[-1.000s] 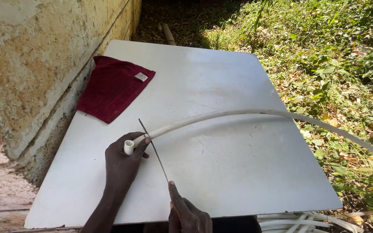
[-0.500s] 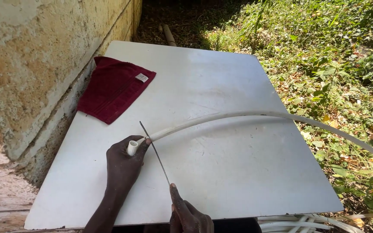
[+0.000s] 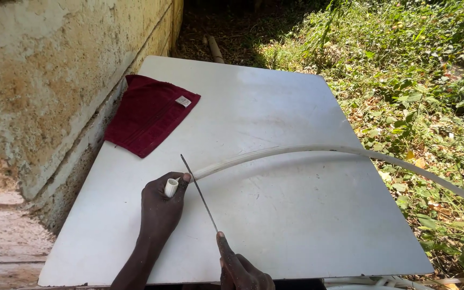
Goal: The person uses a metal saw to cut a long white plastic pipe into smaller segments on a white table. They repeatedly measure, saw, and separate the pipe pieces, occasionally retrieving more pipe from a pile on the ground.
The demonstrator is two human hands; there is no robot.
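Note:
A long white flexible pipe [image 3: 307,151] curves across the white table [image 3: 275,102] and runs off its right edge. My left hand [image 3: 159,207] grips the pipe just behind its open end [image 3: 171,187], pressing it down on the tabletop. My right hand [image 3: 240,268], at the table's near edge, holds a thin metal saw blade [image 3: 198,191]. The blade lies across the pipe right beside my left fingers.
A dark red cloth [image 3: 149,114] lies on the table's far left part. A rough plastered wall [image 3: 49,80] runs along the left. Grass and dry leaves [image 3: 425,80] cover the ground to the right. More white pipe [image 3: 382,282] loops under the table's near right corner.
The blade has slid slightly along its length across the pipe, and my right hand has shifted a little. My left hand keeps the same grip.

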